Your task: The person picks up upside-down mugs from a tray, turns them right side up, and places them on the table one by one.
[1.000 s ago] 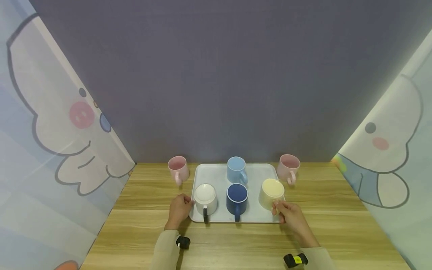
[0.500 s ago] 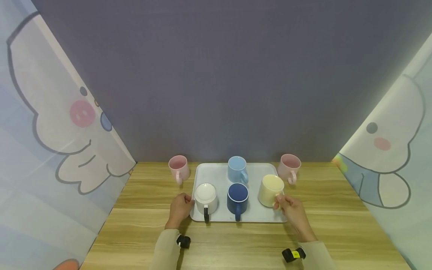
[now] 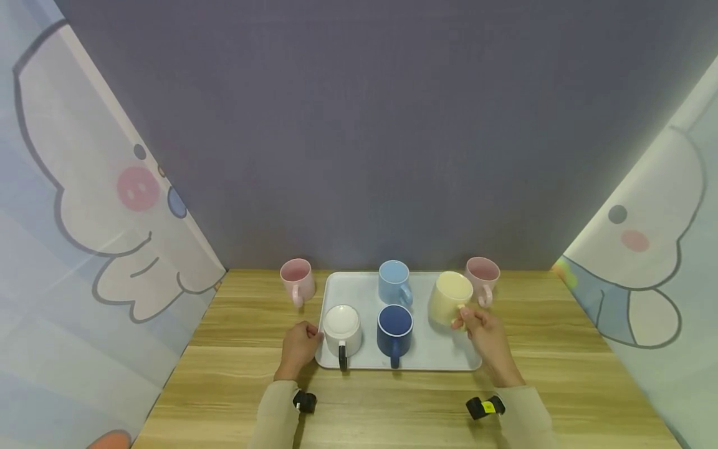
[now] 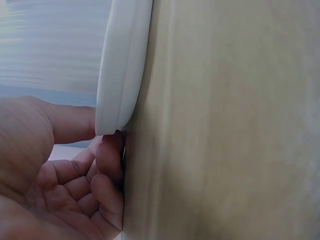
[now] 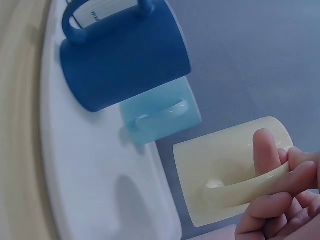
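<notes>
My right hand pinches the handle of a pale yellow mug. In the right wrist view the mug hangs above the white tray, its shadow falling on the surface, with fingers through and round the handle. At the tray's left rim is my left hand; the left wrist view shows its thumb against the edge of the tray and the other fingers curled below. Standing on the tray are a white mug with a black handle, a dark blue mug and a light blue mug.
One pink mug stands on the wooden table left of the tray. Another pink mug is at the back right, close beside the yellow one. A grey panel rises behind, with printed sheets at both sides.
My right hand has lifted the yellow mug off the tray and moved it away from me, toward the back right pink mug. The left hand keeps its place.
</notes>
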{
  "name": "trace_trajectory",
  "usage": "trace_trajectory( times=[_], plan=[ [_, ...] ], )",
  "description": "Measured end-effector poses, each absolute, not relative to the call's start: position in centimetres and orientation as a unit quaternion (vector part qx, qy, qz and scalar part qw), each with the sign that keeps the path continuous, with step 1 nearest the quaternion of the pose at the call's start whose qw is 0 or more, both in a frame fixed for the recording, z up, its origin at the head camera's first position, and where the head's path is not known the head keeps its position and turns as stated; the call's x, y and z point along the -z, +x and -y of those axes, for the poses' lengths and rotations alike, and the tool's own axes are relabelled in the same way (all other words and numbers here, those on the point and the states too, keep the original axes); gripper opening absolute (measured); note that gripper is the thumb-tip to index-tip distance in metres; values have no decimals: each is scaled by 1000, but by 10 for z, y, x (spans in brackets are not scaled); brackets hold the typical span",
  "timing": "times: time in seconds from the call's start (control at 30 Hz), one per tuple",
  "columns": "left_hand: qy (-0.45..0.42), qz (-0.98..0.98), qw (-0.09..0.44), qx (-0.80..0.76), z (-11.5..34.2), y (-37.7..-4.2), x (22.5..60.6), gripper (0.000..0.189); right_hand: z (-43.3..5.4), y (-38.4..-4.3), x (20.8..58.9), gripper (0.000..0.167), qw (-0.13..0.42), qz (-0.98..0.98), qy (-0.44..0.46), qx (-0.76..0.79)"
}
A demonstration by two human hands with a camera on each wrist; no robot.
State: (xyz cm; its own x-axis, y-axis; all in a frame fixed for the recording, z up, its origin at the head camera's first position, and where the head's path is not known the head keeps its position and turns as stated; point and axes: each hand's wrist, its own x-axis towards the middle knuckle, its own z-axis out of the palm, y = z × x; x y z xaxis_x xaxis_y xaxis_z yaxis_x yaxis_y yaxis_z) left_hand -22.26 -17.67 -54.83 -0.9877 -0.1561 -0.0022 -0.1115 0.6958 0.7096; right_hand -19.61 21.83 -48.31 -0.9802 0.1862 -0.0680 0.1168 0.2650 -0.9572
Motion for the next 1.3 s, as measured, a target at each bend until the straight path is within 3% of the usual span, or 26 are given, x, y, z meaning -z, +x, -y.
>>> trace_trajectory(
  times=[0.93,1.3],
  plan=[
    [75,920,28,384,177,-223,548,11,-210,-210,452,33,57,772,-95,-626],
    [71,920,34,384,177,-223,551,11,-202,-209,452,29,43,687,-65,-722]
  ],
)
